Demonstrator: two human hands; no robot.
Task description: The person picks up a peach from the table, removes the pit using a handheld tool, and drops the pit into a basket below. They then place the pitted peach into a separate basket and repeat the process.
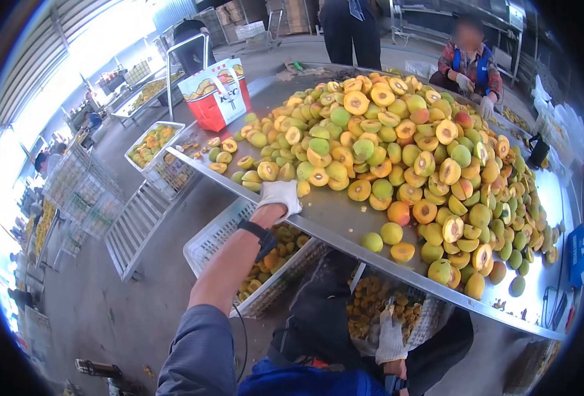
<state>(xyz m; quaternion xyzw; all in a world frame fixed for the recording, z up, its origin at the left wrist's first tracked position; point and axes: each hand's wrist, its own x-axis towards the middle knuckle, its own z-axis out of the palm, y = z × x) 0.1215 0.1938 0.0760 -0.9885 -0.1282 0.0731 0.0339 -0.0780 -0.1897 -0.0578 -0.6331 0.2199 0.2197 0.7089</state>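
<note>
My left hand (280, 199), in a white glove, reaches over the near edge of the metal table (331, 218) beside the pile of yellow-green apricot-like fruit (371, 142). Its fingertips are hidden, with a fruit piece (303, 189) right by them. Many fruits in the pile are cut, some showing brown stones. Lower down, my right hand (391, 336), also gloved, is closed between my knees, around something thin that I cannot make out. Behind it is a crate holding small brownish-orange pieces (373, 300).
Under my left forearm stands a white crate of fruit (219, 231). A red and white paper bag (216, 96) stands on the table's far left. Another fruit crate (156, 142) rests by a slatted metal rack (140, 228). Across the table sits a gloved co-worker (473, 69); another person (350, 33) stands behind.
</note>
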